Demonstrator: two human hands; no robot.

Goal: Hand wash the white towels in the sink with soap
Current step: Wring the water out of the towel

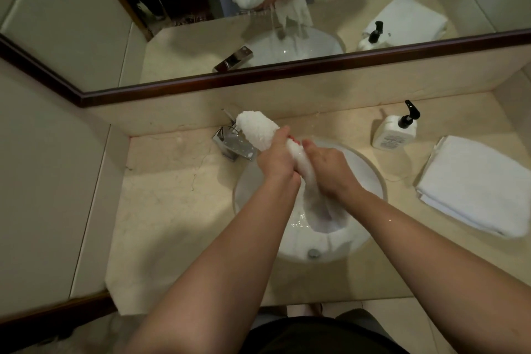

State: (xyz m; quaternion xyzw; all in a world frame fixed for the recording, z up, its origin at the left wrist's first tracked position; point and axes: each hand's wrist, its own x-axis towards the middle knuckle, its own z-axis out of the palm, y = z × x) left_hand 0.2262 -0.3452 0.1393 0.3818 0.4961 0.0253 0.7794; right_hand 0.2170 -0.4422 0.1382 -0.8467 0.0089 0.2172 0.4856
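A wet white towel point(260, 131) is twisted into a thick roll above the round white sink point(370, 169). My left hand point(277, 156) grips the roll near its upper part. Just to the right and lower, my right hand point(330, 171) grips it too. The towel's bunched top end sticks out past my left hand toward the faucet. Its loose lower end point(321, 215) hangs down into the basin, where a little water lies. The mirror shows water streaming from the towel.
A chrome faucet point(232, 146) stands at the sink's back left. A white soap pump bottle point(395, 131) with a black head stands at the back right. A folded white towel point(474, 184) lies on the beige marble counter point(172, 204) at the right. The mirror's dark frame point(258, 77) runs behind.
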